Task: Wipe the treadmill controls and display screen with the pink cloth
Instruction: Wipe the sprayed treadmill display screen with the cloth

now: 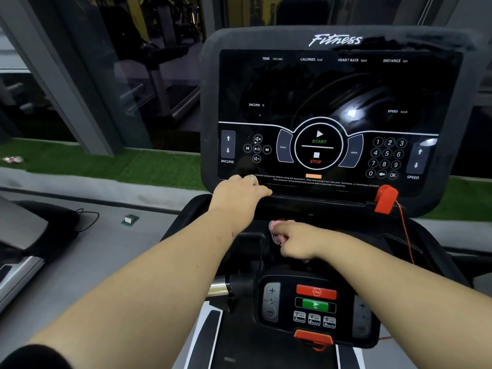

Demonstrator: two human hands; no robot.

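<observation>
Bunching pink cloth (277, 233), seemingly mesh-textured, in right hand (298, 241); left hand (239, 195) relaxed on dark console (340, 83); green turf (106, 163) beyond.

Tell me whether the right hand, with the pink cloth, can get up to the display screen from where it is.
Probably yes. The right hand grips the pink cloth just below the console, and nothing lies between it and the display screen. The left hand rests at the lower left edge, off that path.
</observation>
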